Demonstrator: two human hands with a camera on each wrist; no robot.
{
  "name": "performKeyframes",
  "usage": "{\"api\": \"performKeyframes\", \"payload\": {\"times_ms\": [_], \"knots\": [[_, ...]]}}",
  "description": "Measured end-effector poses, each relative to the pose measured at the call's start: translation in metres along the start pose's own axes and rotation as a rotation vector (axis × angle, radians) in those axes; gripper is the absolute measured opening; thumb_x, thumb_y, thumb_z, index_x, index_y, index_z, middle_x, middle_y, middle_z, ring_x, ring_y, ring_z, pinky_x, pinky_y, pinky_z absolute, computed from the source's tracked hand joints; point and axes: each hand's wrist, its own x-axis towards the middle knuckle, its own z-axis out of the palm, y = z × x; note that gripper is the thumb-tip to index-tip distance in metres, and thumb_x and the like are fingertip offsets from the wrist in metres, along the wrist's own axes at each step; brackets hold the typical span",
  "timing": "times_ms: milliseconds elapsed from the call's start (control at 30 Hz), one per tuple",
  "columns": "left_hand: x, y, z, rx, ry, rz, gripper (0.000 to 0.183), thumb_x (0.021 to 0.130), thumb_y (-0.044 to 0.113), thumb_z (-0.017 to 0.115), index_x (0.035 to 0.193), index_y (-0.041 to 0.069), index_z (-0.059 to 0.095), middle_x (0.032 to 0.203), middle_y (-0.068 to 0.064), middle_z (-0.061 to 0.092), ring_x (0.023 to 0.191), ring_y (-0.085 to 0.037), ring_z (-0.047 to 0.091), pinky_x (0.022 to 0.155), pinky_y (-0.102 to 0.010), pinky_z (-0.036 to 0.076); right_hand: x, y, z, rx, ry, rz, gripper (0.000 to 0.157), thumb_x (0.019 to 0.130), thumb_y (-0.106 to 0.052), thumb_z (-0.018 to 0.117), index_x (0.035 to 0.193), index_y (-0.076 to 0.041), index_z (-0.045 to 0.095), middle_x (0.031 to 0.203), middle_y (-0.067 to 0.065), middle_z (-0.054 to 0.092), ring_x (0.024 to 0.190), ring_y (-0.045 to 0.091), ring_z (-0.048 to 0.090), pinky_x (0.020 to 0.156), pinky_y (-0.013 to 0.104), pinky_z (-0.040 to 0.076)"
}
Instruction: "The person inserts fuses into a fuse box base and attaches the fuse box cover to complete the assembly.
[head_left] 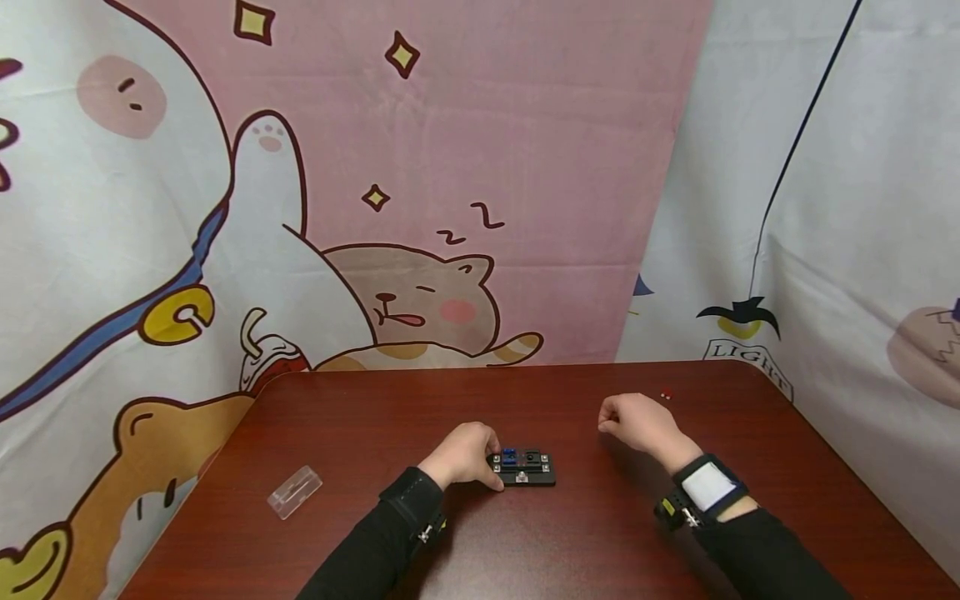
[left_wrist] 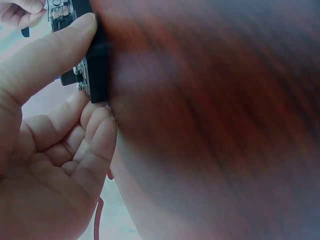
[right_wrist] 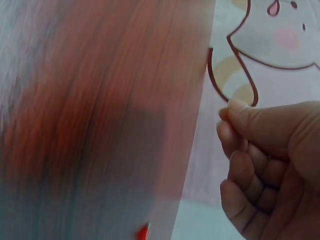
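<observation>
In the head view my left hand (head_left: 467, 456) holds the left end of a small black circuit block (head_left: 523, 479). The block has a blue part, a black part and several metal terminals on top. The left wrist view shows the thumb (left_wrist: 75, 37) on one side of the block (left_wrist: 100, 60) and fingertips at its end. My right hand (head_left: 643, 423) is over the right of the table, fingers curled. In the right wrist view its thumb and index fingertips (right_wrist: 237, 106) meet, and no thing shows between them. Near that hand lie tiny red and white pieces (head_left: 666, 395).
A clear plastic case (head_left: 295, 492) lies on the left of the brown table (head_left: 360, 417). A printed cloth (head_left: 525, 125) hangs behind the table and along its right side. Both wrists wear straps with devices; a white pad (head_left: 708, 487) sits on the right one.
</observation>
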Motion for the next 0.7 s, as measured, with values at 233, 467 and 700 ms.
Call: {"api": "performKeyframes", "payload": {"times_ms": [233, 467, 700], "knots": [[0.000, 0.000, 0.000, 0.004, -0.003, 0.001, 0.044, 0.059, 0.025, 0.096, 0.090, 0.008, 0.071, 0.082, 0.005, 0.064, 0.074, -0.009, 0.055, 0.073, -0.029, 0.048, -0.003, 0.028, -0.011, 0.060, -0.049, 0.219, 0.016, 0.090, -0.020, 0.072, 0.079, -0.013, 0.063, 0.071, 0.000, 0.055, 0.063, 0.017, 0.050, 0.053, 0.032, 0.039], [0.000, 0.000, 0.000, 0.003, -0.010, -0.003, 0.044, 0.059, 0.024, 0.096, 0.091, 0.008, 0.071, 0.083, 0.004, 0.064, 0.074, -0.009, 0.055, 0.073, -0.029, 0.048, -0.007, 0.049, -0.022, 0.107, -0.136, 0.392, 0.019, 0.093, -0.020, 0.067, 0.077, -0.009, 0.064, 0.071, 0.005, 0.055, 0.066, 0.021, 0.051, 0.055, 0.035, 0.039], [0.000, 0.000, -0.001, 0.001, -0.009, -0.002, 0.044, 0.059, 0.025, 0.097, 0.090, 0.008, 0.071, 0.082, 0.005, 0.064, 0.073, -0.010, 0.055, 0.073, -0.029, 0.048, -0.009, 0.063, -0.024, 0.074, -0.187, 0.483, 0.023, 0.090, -0.025, 0.068, 0.074, -0.009, 0.069, 0.074, 0.008, 0.058, 0.070, 0.024, 0.051, 0.058, 0.039, 0.042]]}}
